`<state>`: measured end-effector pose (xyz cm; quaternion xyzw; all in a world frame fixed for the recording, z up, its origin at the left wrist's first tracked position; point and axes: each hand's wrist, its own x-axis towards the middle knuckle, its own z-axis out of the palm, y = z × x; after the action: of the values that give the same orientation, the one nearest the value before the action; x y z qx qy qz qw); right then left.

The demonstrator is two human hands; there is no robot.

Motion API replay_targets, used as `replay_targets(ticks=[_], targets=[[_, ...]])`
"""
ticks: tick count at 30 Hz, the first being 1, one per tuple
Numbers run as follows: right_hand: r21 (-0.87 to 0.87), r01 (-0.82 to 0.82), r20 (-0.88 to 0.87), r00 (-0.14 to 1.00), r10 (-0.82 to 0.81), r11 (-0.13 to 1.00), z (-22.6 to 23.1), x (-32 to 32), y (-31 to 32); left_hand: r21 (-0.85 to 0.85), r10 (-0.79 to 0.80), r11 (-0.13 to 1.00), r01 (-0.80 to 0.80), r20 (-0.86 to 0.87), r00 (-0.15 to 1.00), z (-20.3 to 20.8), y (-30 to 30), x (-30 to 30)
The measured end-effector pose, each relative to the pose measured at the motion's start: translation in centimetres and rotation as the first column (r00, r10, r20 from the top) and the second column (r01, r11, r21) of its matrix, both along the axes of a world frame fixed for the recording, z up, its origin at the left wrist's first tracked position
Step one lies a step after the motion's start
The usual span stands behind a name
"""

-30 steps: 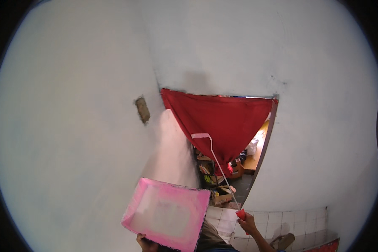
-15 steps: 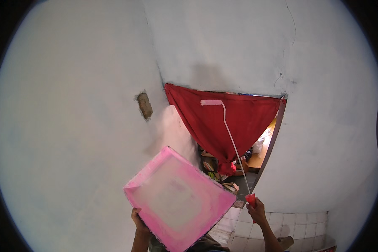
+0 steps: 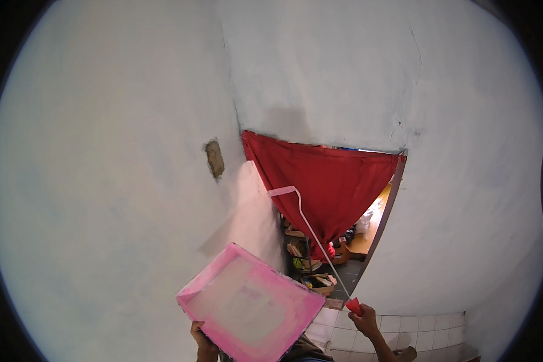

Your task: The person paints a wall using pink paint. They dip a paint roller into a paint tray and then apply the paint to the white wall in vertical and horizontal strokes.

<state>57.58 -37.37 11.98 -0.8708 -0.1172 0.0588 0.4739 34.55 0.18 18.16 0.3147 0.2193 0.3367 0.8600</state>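
Observation:
My left hand [image 3: 204, 338] grips the lower left edge of a square paint tray [image 3: 247, 303], tilted in front of me. The tray is pink round its sides and pale in the middle, smeared with paint. Its fingers partly pass behind the rim. To the right, my right hand [image 3: 364, 320] is wrapped round the red handle of a paint roller [image 3: 306, 218]. The roller's long white wire frame slants up and left to a narrow, pale pink sleeve [image 3: 282, 191]. That sleeve shows in front of the left edge of a red curtain [image 3: 329, 181]; whether it touches anything I cannot tell.
The knotted curtain hangs across a doorway in the pale wall [image 3: 320, 72]. Through the opening show a guitar [image 3: 341, 252], boxes and shelves of clutter. A rough hole [image 3: 214, 159] is cut in the left wall. White tiles [image 3: 392, 326] cover the floor at lower right.
The roller has come down and to the left in my right hand, its sleeve now lower before the curtain. The tray also sits lower in view. The whole view has shifted slightly.

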Motion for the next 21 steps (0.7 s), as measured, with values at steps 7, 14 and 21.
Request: replay_targets(ticks=[7,14,21], targets=[[0.192,0.027,-0.050,0.999,-0.018,0.981,-0.8,3.0,2.1,-0.095,-0.126,0.987,0.129,0.036,0.991,-3.1,2.0,4.3],[0.332,0.145,-0.171,0.981,-0.092,0.932,6.4,3.0,4.3,-0.038,-0.283,0.957,0.286,0.077,0.956,-6.4,4.1,9.2],[0.265,0.192,-0.066,0.981,-0.181,0.945,9.0,2.9,5.5,-0.132,-0.342,0.929,0.346,0.056,0.938,-6.3,6.5,9.9]])
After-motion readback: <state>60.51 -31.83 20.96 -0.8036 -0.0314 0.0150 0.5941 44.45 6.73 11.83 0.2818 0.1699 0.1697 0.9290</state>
